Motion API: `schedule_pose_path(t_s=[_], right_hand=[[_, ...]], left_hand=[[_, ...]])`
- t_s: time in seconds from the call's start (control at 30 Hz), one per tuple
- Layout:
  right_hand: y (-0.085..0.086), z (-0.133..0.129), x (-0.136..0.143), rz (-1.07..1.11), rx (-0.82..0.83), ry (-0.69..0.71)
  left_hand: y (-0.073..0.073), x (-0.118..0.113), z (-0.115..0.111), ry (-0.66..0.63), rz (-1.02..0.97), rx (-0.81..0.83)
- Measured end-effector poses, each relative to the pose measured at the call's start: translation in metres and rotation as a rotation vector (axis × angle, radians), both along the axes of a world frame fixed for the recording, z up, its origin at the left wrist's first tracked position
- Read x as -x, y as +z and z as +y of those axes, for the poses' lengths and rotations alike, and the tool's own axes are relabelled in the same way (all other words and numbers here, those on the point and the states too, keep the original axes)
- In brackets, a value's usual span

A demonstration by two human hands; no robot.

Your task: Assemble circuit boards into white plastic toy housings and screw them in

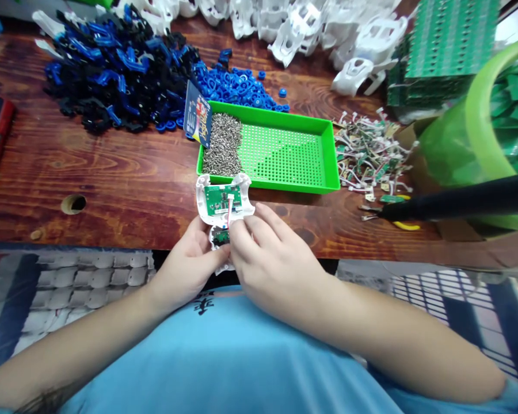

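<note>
A white plastic housing (204, 214) lies opened in two halves at the table's front edge, with a green circuit board (216, 201) seated in its upper half. From that board a thin cable with a white connector (230, 198) runs down toward the lower half, where a second small board (219, 237) shows. My left hand (193, 256) grips the lower half, thumb across it. Above the same half, my right hand (270, 247) is closed, its fingertips pinched at the cable's lower end. Those fingertips cover part of the lower board.
Just beyond stands a green perforated tray (334, 155) with many small screws (222, 144) and a printed card (197, 115). Blue and black parts (125, 69) are heaped at left. Wired boards (371, 149), pliers (384, 213) and a green bin (449, 144) are at right.
</note>
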State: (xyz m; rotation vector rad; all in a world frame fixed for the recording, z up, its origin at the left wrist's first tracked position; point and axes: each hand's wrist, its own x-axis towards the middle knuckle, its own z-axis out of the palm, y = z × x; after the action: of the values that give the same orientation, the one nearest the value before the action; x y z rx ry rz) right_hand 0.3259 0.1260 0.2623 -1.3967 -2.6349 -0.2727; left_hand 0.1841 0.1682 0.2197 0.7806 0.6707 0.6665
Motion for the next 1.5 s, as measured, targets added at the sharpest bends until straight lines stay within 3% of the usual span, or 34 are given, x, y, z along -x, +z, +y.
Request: schedule_pose_path(t_s=[0.17,0.57,0.93,1.1,1.23,1.5], right_hand=[[0.000,-0.008,0.000,0.200,0.030,-0.204],[0.002,-0.005,-0.002,0.242,0.205,-0.149],[0.009,-0.012,-0.014,0.551,0.394,-0.349],[0.007,-0.010,-0.006,0.457,0.414,-0.385],[0.011,-0.007,-0.003,0.420,0.441,-0.393],[0.011,0.004,0.000,0.287,0.533,-0.251]], left_hand=[[0.005,0.003,-0.001,-0.007,-0.035,0.018],[0.007,0.003,-0.001,-0.034,-0.018,0.097],[0.010,0.003,0.001,-0.083,-0.001,0.165],[0.012,0.003,0.001,-0.075,-0.003,0.170],[0.017,0.005,0.003,-0.063,-0.035,0.285],[0.021,0.008,0.004,-0.062,-0.043,0.324]])
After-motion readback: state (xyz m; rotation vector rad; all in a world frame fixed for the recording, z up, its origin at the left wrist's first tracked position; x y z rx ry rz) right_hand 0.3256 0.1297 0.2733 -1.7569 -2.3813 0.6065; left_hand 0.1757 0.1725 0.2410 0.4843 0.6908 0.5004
